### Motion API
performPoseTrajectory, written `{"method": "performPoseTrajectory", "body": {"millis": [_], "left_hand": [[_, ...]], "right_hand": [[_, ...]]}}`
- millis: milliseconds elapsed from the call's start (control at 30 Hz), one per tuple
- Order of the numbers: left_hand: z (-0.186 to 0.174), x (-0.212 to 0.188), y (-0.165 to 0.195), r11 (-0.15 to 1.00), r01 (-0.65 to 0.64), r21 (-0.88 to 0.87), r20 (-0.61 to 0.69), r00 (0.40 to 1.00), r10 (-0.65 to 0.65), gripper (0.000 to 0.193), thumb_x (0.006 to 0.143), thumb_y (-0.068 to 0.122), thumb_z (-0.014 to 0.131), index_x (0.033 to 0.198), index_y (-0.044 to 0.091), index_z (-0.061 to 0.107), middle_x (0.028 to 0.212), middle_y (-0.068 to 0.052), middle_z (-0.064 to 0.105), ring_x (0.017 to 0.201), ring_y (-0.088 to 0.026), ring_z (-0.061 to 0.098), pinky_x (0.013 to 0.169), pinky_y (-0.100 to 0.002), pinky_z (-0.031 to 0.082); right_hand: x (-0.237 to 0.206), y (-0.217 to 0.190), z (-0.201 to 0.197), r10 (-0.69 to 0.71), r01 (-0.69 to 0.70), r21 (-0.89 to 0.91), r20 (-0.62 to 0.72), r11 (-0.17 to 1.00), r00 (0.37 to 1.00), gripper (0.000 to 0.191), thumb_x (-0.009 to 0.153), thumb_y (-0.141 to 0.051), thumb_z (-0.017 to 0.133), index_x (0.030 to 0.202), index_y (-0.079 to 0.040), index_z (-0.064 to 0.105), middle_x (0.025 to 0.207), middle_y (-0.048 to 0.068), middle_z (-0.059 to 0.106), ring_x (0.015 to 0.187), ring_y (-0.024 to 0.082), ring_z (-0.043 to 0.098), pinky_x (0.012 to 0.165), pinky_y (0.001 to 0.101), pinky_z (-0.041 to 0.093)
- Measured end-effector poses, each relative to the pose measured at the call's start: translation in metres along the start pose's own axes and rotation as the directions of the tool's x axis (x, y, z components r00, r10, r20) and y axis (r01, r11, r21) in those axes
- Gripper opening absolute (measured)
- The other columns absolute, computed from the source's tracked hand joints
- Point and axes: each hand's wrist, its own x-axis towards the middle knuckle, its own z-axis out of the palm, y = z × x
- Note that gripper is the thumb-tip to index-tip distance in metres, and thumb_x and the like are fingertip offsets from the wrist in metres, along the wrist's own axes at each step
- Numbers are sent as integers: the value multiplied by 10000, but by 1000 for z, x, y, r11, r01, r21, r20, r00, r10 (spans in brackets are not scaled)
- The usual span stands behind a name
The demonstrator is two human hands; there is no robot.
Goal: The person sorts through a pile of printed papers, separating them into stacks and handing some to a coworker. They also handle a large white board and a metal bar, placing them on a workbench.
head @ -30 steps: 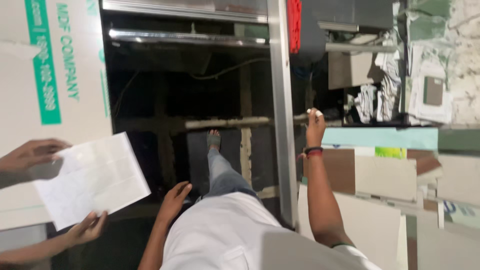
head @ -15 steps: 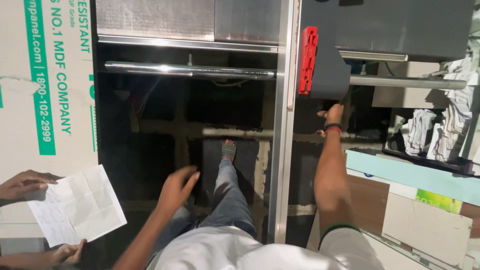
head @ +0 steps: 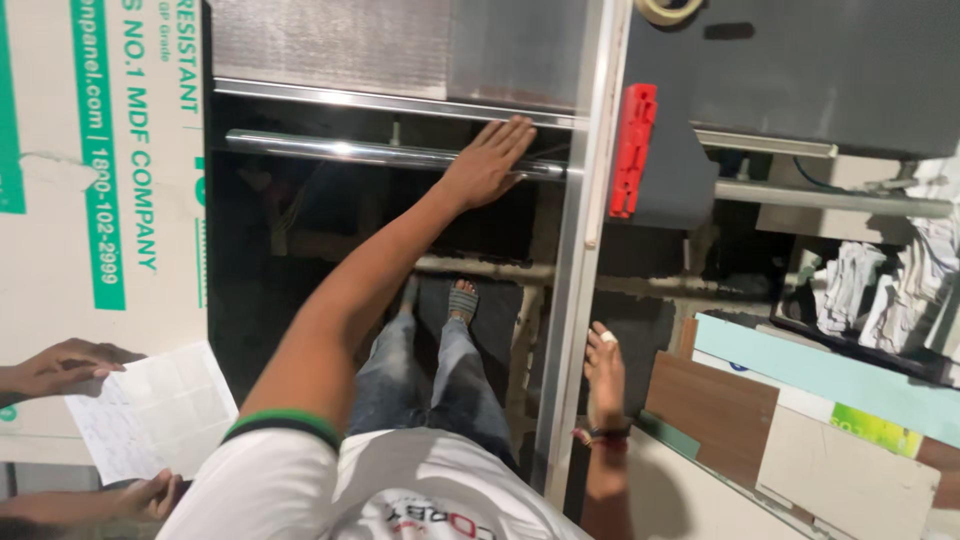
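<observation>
So the left hand (head: pixel 487 160) was flat on the shiny metal bar (head: pixel 340 151), fingers spread out over it, not really wrapped around, just pressing on top. That bar ran sideways across the dark opening, right under a grey metal panel (head: pixel 330 45). Just right of the bar stood a tall aluminium post (head: pixel 578 250), and the right hand (head: pixel 604 375) was loose and unclenched, lower down beside that post, gripping nothing. A red plastic block (head: pixel 633 150) sat right of the post. Far left of the bar, another person's hands (head: pixel 62 366) held a sheet of paper (head: pixel 150 410).
</observation>
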Motion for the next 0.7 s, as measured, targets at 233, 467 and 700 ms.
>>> {"method": "performPoseTrajectory", "body": {"millis": [233, 467, 700], "left_hand": [[3, -15, -53, 992, -82, -99, -119, 990, 70, 640, 1035, 212, 616, 1589, 33, 349, 1635, -157, 377, 1526, -306, 341, 1274, -432, 258], [-65, -120, -147, 994, 110, -28, -111, 987, -112, 557, 1018, 182, 628, 1521, 23, 452, 1564, -157, 504, 1455, -303, 466, 1244, -471, 318], [-74, -107, -183, 930, 262, -257, -298, 894, -334, 188, 1001, 200, 663, 1109, 47, 682, 1031, -177, 654, 1004, -394, 603, 931, -508, 456]], "right_hand": [[7, -10, 48, -157, 137, -482, -2, 866, 988, 543, 1057, -263, 471, 1544, -31, 407, 1307, 172, 624, 1117, 277, 641, 949, 385, 524], [44, -23, 63, -143, 112, -580, -7, 807, 990, 690, 915, -274, 720, 1435, 1, 360, 1145, 145, 607, 1007, 245, 617, 834, 364, 521], [69, -33, 84, -134, 30, -567, -142, 823, 981, 430, 962, -186, 762, 1229, 46, 516, 1085, 147, 620, 984, 208, 598, 825, 353, 529]]}}
